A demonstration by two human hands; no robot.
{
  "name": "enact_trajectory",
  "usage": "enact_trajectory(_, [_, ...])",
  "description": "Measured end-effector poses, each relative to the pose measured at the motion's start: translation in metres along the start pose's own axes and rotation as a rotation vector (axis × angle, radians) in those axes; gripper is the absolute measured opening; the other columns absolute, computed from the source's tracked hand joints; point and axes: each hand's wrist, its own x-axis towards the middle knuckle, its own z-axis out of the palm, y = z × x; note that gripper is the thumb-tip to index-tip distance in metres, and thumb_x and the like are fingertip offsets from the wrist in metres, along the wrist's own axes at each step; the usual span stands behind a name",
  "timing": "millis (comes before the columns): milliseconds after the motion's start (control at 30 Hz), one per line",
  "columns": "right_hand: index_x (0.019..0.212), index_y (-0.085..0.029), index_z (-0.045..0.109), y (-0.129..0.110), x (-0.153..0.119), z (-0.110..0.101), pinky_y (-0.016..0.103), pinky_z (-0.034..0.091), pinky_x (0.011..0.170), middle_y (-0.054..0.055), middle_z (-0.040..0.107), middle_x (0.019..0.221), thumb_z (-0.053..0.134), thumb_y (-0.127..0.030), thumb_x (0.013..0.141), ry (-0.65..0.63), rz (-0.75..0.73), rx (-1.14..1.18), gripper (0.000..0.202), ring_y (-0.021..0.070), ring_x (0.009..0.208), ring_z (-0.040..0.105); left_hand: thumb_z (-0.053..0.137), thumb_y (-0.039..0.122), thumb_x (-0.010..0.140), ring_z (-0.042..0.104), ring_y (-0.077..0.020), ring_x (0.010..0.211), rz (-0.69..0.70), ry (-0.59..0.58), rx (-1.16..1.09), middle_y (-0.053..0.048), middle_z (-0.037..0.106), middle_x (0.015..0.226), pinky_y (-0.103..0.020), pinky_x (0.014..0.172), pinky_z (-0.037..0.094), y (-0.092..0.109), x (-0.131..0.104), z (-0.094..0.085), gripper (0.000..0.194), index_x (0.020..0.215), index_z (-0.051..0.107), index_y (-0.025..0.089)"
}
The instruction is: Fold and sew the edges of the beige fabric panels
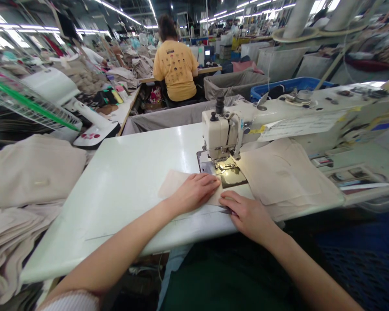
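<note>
A small beige fabric piece (172,183) lies on the sewing table, partly covered by my left hand (199,189). The left fingers are held together and bent, pressing the fabric at its edge near the needle plate (232,176). My right hand (250,215) is closed, its fingertips at the fabric's near right corner. Under its palm a dark pointed tool, seemingly thread snips (226,211), sticks out to the left; most of it is hidden. Just beyond both hands stands the sewing machine head (216,136), its lamp lighting the plate.
Stacked beige panels (287,177) lie right of the needle. More beige fabric (32,172) is piled at the left, beside a white fan (52,88). A person in a yellow shirt (175,71) sits ahead, beyond a grey cloth bin (168,119). A blue crate (366,263) stands low right.
</note>
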Motion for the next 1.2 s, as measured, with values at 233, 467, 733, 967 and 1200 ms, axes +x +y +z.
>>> enact_trajectory(233, [0.104,-0.021,0.068,0.013,0.011,0.011,0.034,0.055,0.087,0.008,0.072,0.109,0.048,-0.021,0.092,0.272,0.232,0.36,0.023,0.0218,0.1,0.069,0.036,0.023,0.104,0.039,-0.0247,0.142,-0.057,0.064,-0.041,-0.011,0.049,0.15,-0.053,0.118,0.03,-0.019,-0.01,-0.001,0.04,0.142,0.047,0.02])
enact_trajectory(467, [0.101,-0.023,0.067,0.022,0.04,0.013,0.041,0.052,0.092,0.008,0.075,0.11,0.05,-0.028,0.089,0.317,0.427,0.503,0.021,0.0246,0.103,0.069,0.033,0.029,0.105,0.038,-0.0273,0.143,-0.19,0.044,-0.056,-0.013,0.044,0.153,-0.057,0.118,0.029,-0.025,-0.021,-0.003,0.044,0.147,0.042,0.021])
enact_trajectory(733, [0.108,-0.021,0.063,0.015,0.051,0.004,0.036,0.054,0.081,0.004,0.074,0.094,0.06,-0.035,0.084,0.238,0.448,0.597,0.028,0.0212,0.087,0.07,0.031,0.033,0.106,0.038,-0.026,0.142,-0.213,0.058,-0.078,-0.012,0.044,0.153,-0.055,0.119,0.026,-0.022,-0.02,0.004,0.045,0.148,0.04,0.022])
enact_trajectory(967, [0.127,-0.023,0.053,0.006,0.04,-0.003,0.031,0.051,0.07,-0.004,0.067,0.077,0.069,-0.025,0.076,0.052,0.477,0.48,0.054,0.0168,0.07,0.067,0.037,0.046,0.104,0.035,-0.0277,0.144,-0.221,0.024,-0.071,-0.012,0.041,0.154,-0.053,0.12,0.023,-0.02,-0.019,0.004,0.05,0.148,0.04,0.023])
enact_trajectory(1200, [0.136,-0.023,0.047,0.004,0.04,-0.009,0.03,0.049,0.067,-0.007,0.062,0.07,0.068,-0.024,0.075,-0.014,0.429,0.495,0.064,0.017,0.066,0.063,0.047,0.056,0.098,0.035,-0.0305,0.143,-0.23,0.004,-0.103,-0.012,0.042,0.154,-0.054,0.12,0.021,-0.023,-0.018,-0.001,0.062,0.15,0.038,0.023])
